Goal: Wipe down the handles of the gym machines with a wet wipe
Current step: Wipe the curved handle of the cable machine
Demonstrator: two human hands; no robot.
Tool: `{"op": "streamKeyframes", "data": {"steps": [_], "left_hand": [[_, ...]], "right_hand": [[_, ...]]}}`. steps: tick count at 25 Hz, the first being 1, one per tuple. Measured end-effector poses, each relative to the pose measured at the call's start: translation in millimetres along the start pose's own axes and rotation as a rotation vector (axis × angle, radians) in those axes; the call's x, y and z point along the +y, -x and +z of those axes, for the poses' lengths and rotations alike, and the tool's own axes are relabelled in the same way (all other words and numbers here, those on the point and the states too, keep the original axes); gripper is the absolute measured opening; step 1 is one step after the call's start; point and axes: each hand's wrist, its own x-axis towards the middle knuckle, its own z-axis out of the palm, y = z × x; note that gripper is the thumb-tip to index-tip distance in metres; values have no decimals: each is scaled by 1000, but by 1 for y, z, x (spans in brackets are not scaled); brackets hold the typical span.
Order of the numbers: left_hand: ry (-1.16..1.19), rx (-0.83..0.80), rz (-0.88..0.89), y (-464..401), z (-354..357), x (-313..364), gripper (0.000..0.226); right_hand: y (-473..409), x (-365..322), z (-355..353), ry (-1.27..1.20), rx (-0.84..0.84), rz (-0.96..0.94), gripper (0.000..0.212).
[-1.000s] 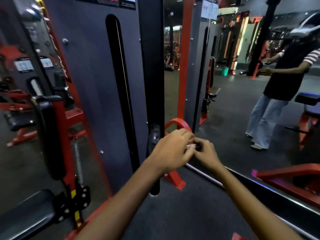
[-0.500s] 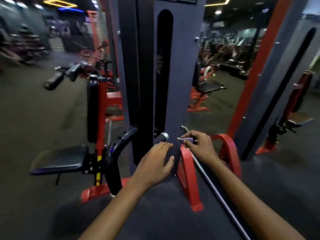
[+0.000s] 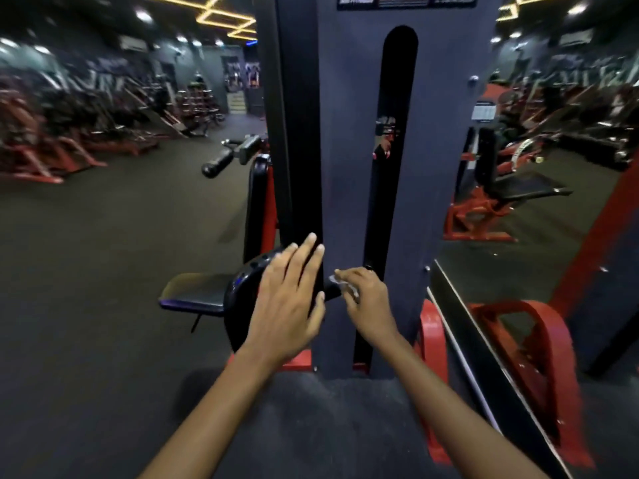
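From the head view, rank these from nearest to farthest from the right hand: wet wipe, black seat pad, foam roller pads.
1. wet wipe: pinched in the right hand itself.
2. black seat pad: low on the left, beyond the left hand.
3. foam roller pads: higher up on the left, behind the seat.

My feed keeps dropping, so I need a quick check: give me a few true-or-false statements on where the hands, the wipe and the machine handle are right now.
1. The right hand pinches the wet wipe. True.
2. The left hand grips the wipe too. False: its fingers are spread straight and hold nothing.
3. The wipe is at the short black handle low on the grey machine column. True.
4. The black seat pad lies to the right of both hands. False: it lies to their left.
5. The wipe lies on the floor. False: it is up in the right hand.
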Motion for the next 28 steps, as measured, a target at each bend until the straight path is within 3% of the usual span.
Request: {"op": "streamKeyframes", "data": {"steps": [5, 8, 11, 13, 20, 24, 28], "left_hand": [[-326, -27, -196, -9, 10, 3, 71], [-403, -15, -200, -7, 15, 3, 73], [-425, 21, -205, -9, 14, 6, 75], [-440, 15, -212, -9, 15, 6, 76], [-473, 1, -215, -8, 19, 5, 77], [-485, 7, -215, -8, 21, 4, 77], [-484, 14, -207, -9, 22, 2, 77]], "right_hand": [[1, 13, 23, 28, -194, -217, 36], [-4, 45, 18, 138, -184, -376, 32], [-18, 85, 3, 143, -136, -270, 37], [-21, 91, -1, 106, -117, -186, 29], [6, 11, 30, -255, -171, -37, 31], [2, 50, 22, -91, -156, -351, 38], [-5, 84, 7, -36, -110, -265, 33]]}}
